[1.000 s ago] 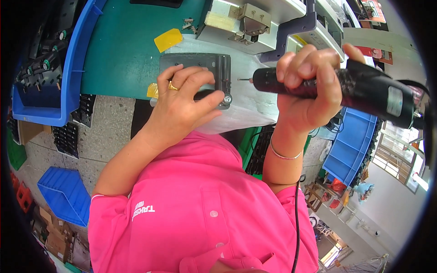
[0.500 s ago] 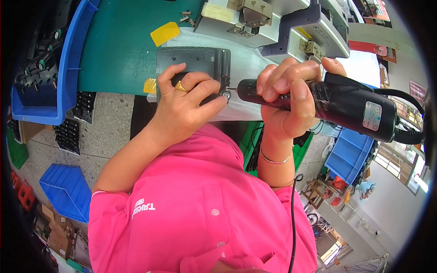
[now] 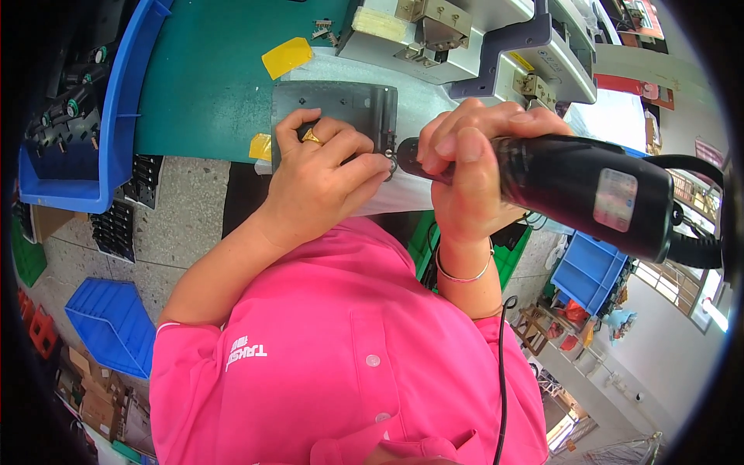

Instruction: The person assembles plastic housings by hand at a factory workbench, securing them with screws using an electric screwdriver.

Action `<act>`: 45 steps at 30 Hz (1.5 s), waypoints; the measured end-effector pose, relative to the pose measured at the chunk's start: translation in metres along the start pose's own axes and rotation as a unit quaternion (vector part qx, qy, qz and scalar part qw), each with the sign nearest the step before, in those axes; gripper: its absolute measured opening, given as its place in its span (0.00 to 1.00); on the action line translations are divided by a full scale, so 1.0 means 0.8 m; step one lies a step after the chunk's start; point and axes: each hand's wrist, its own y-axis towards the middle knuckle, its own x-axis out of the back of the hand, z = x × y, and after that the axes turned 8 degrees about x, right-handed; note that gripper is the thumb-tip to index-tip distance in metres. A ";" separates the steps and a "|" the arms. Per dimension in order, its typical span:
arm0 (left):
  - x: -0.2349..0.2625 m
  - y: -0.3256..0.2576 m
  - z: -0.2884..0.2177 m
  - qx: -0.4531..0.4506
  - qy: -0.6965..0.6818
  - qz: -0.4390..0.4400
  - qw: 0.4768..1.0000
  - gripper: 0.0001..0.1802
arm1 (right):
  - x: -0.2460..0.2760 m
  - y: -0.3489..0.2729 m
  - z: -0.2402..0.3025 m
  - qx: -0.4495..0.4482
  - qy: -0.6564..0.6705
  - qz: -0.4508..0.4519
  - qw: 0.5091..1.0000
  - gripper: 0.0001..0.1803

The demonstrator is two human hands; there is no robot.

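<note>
My right hand grips a black electric screwdriver, its tip pressed at the right edge of a grey metal plate. My left hand, with a gold ring, rests on the plate's near edge, fingers pinched right at the driver tip; what the fingertips hold is hidden. The plate lies on a white pad on the green mat. A thin bracelet circles my right wrist, and the driver's cable trails off to the right.
A grey-and-white machine fixture stands behind the plate. A blue bin of black parts sits at the left. Yellow tape pieces lie on the mat. More blue bins rest on the floor below.
The driver tip has closed in from the right onto the plate's edge. My left hand slid toward the tip and now pinches beside it.
</note>
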 end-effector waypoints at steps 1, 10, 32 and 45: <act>0.000 0.001 0.000 0.002 0.000 0.002 1.000 0.08 | 0.003 0.000 -0.003 0.021 -0.067 0.036 0.997 0.21; 0.002 0.005 -0.004 0.009 -0.005 0.017 1.000 0.08 | 0.001 0.007 0.013 -0.035 0.072 -0.064 0.995 0.25; -0.009 0.022 0.000 0.017 -0.028 0.007 0.999 0.05 | -0.006 0.104 -0.019 0.137 0.029 -0.122 0.983 0.25; -0.008 0.022 0.003 0.026 -0.054 -0.021 0.998 0.10 | 0.005 0.115 -0.004 0.054 0.085 -0.023 0.995 0.20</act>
